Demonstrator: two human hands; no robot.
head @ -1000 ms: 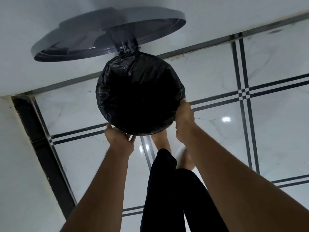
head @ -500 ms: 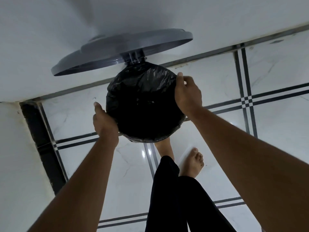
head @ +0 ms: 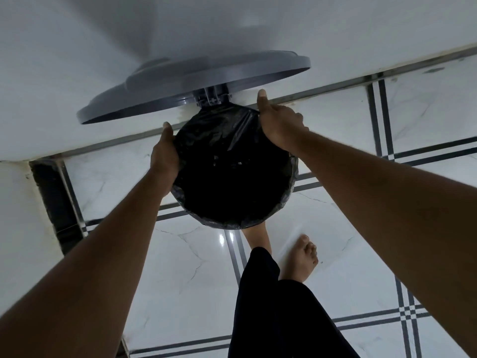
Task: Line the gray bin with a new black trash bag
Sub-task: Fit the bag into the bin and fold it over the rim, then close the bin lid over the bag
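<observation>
Two hands, the left hand [head: 165, 153] and right hand [head: 280, 125], curl closed on opposite sides of the thin, slippery, easily torn black trash bag [head: 232, 174] stretched over the gray bin's rim beneath its raised lid [head: 196, 83], best gripped at the folded edge.

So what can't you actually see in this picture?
Head view only:
- Gray bin body: covered by the black bag and seen from above.
- Bag bottom: lost in darkness.
- Fingers of the left hand and right hand: curled behind the rim.
- Lid underside: turned away.
</observation>
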